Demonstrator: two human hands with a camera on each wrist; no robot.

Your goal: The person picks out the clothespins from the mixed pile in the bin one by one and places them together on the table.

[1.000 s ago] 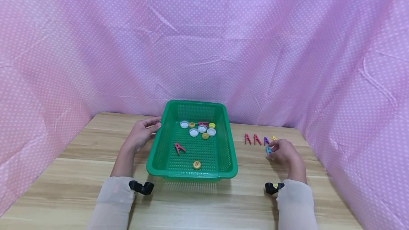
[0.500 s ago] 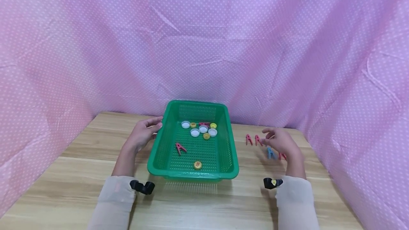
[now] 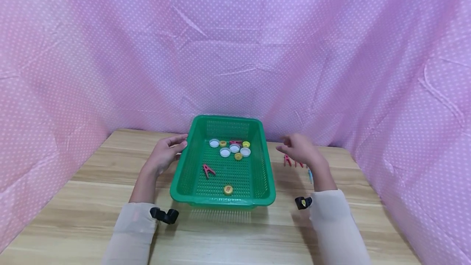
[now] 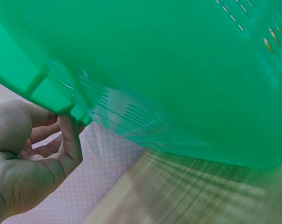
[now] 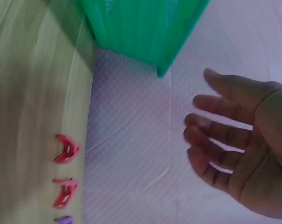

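Note:
My left hand (image 3: pixel 164 154) holds the left rim of a green plastic basket (image 3: pixel 176 187), its fingers and thumb pinching the edge in the left wrist view. Inside the basket lie a red clothespin (image 3: pixel 208 171), another red clothespin (image 3: pixel 235 142) at the back, several white caps (image 3: pixel 225 153) and a few gold and yellow caps (image 3: pixel 228 190). My right hand (image 3: pixel 299 150) is in the air right of the basket, apart from it. The right wrist view shows that hand (image 5: pixel 243 135) with relaxed fingers and nothing held.
Beneath and beside my right hand, red clothespins (image 3: pixel 287 160), a blue clothespin (image 3: pixel 310 176) and a purple clothespin (image 5: pixel 65 219) lie on the wooden table (image 3: pixel 220 240); my arm hides part of the group. A pink dotted curtain (image 3: pixel 235 52) hangs around the table.
My right hand has left the blue clothespin, risen and moved left toward the basket; the clothespin stays on the table. The left hand keeps its hold on the rim.

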